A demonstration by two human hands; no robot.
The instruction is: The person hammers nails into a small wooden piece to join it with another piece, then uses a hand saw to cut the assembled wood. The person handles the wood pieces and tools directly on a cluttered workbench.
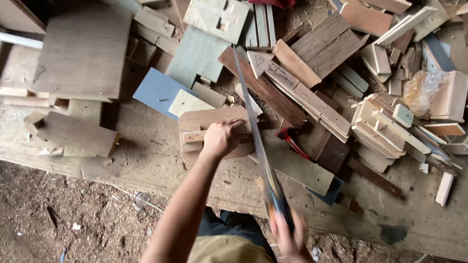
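Note:
My left hand (223, 138) presses down on a small wooden strip (194, 137) lying across a rounded pale board (214, 119) on the workbench. My right hand (288, 234) grips the blurred handle of a hand saw (253, 126). Its long thin blade runs from the handle up past my left hand's fingers toward the back of the bench. The blade lies right next to the strip's end, beside my left knuckles.
Wood offcuts cover the bench: a large brown panel (83, 53) at far left, a blue board (157, 90), pale green boards (197, 56), stacked slats (378, 126) at right, a clear plastic bag (421, 90). A red-handled tool (291, 142) lies beside the blade. Sawdust floor (73, 214) below left.

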